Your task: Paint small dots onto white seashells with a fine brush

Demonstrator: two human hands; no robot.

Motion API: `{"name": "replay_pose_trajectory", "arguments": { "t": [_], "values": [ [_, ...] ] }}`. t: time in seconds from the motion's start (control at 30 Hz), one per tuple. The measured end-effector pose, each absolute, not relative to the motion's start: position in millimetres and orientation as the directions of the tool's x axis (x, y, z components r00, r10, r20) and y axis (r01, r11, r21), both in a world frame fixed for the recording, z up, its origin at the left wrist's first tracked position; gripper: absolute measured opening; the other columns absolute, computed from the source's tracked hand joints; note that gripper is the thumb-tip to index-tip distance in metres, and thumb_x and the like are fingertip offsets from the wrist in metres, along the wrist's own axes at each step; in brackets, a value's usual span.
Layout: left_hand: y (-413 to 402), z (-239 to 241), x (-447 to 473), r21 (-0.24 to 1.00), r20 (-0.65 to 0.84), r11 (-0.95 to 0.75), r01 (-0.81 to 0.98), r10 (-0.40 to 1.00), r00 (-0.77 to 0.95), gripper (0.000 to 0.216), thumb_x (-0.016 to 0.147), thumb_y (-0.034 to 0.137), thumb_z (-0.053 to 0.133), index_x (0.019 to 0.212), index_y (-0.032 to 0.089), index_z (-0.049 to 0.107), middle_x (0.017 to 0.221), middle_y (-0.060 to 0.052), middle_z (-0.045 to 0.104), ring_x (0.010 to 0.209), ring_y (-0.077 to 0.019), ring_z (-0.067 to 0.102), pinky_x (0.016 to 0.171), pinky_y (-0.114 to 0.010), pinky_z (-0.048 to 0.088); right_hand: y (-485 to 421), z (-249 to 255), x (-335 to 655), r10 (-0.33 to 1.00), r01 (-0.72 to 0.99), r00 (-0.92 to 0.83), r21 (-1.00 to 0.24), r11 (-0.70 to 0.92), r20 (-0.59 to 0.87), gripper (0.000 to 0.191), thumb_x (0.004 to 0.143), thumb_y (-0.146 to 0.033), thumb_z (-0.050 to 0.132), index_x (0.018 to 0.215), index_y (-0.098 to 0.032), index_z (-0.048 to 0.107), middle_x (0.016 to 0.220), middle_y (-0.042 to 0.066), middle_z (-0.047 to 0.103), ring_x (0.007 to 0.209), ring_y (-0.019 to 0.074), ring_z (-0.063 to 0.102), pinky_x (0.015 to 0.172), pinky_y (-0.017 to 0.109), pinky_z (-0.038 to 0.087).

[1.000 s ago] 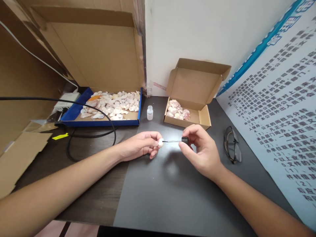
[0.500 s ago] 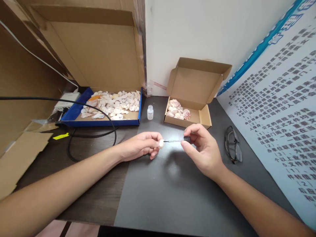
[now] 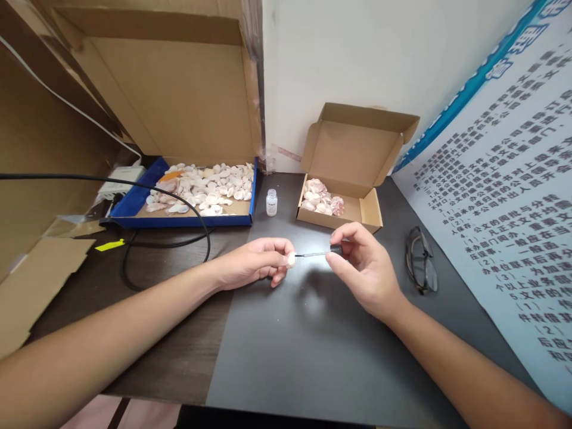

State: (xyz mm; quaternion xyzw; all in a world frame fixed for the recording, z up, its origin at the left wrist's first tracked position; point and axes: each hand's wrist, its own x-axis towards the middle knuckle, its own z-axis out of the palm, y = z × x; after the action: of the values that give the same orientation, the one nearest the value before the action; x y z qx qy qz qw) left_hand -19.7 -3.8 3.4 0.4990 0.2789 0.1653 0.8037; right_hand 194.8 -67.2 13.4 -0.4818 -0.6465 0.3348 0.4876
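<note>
A small whitish seashell [image 3: 292, 260] is pinched between the thumb and fingers of my left hand [image 3: 259, 262]. My right hand [image 3: 369, 271] grips the black cap of a thin brush applicator [image 3: 315, 255]. The brush lies almost level, and its dark tip meets the shell's upper edge. Behind my hands a small clear glass bottle [image 3: 271, 203] with a white label stands uncapped on the dark desk mat [image 3: 268, 357].
Many pale shells [image 3: 214, 187] fill a blue-edged box [image 3: 187, 221] at the back left. A smaller cardboard box [image 3: 322, 222] holds several pinkish shells [image 3: 322, 199]. Glasses [image 3: 420, 262] lie at right. A black cable [image 3: 208, 238] loops near my left forearm.
My right hand and the applicator have shifted very slightly left. The shell stays pinched in my left hand, with the brush tip still against it.
</note>
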Motion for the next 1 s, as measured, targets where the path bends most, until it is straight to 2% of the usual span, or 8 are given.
{"name": "replay_pose_trajectory", "arguments": {
  "t": [0.17,0.53,0.73,0.9,1.0],
  "values": [
    [-4.8,4.1,-19.6,0.898,-0.285,0.439,0.022,0.544,0.789,0.018,0.08,0.028,0.07,0.082,0.016,0.057,0.063,0.003,0.054,0.057,-0.0093,0.049,0.06,-0.023,0.039,-68.0,15.0,195.5,0.947,0.37,-0.057,-0.874,0.314,0.317,0.015,0.081,-0.02,0.065,0.087,-0.024,0.052,0.065,-0.006,0.046,0.052,0.0104,0.041,0.049,0.026,0.037],
    [-4.6,3.5,-19.0,0.895,-0.297,0.446,0.024,0.553,0.779,0.016,0.078,0.025,0.069,0.081,0.016,0.056,0.063,0.002,0.055,0.058,-0.0097,0.051,0.06,-0.023,0.04,-69.0,16.0,194.6,0.949,0.228,-0.112,-0.922,0.314,0.296,0.013,0.084,-0.022,0.063,0.088,-0.023,0.051,0.071,-0.004,0.048,0.055,0.01,0.044,0.049,0.024,0.037],
    [-4.7,3.4,-18.8,0.899,-0.295,0.436,0.03,0.553,0.779,0.016,0.079,0.025,0.069,0.082,0.015,0.057,0.062,0.003,0.054,0.057,-0.0091,0.051,0.06,-0.022,0.04,-67.1,14.0,194.3,0.95,0.21,-0.114,-0.928,0.309,0.291,0.012,0.084,-0.022,0.062,0.088,-0.023,0.051,0.072,-0.004,0.047,0.056,0.0099,0.043,0.05,0.024,0.037],
    [-4.6,3.7,-18.4,0.898,-0.286,0.439,0.019,0.55,0.785,0.016,0.079,0.026,0.069,0.082,0.015,0.058,0.063,0.003,0.054,0.057,-0.0088,0.05,0.06,-0.022,0.04,-68.4,12.1,192.9,0.955,0.316,-0.134,-0.902,0.295,0.265,0.014,0.082,-0.02,0.065,0.086,-0.023,0.051,0.067,-0.006,0.046,0.052,0.0095,0.039,0.048,0.024,0.034],
    [-4.5,4.2,-18.7,0.899,-0.282,0.438,0.017,0.549,0.787,0.016,0.079,0.026,0.069,0.081,0.015,0.058,0.063,0.003,0.054,0.058,-0.0088,0.05,0.06,-0.022,0.04,-68.2,13.1,194.4,0.949,0.224,-0.113,-0.923,0.312,0.293,0.012,0.083,-0.02,0.063,0.086,-0.023,0.052,0.069,-0.004,0.047,0.056,0.0103,0.043,0.05,0.024,0.036]
  ]
}}
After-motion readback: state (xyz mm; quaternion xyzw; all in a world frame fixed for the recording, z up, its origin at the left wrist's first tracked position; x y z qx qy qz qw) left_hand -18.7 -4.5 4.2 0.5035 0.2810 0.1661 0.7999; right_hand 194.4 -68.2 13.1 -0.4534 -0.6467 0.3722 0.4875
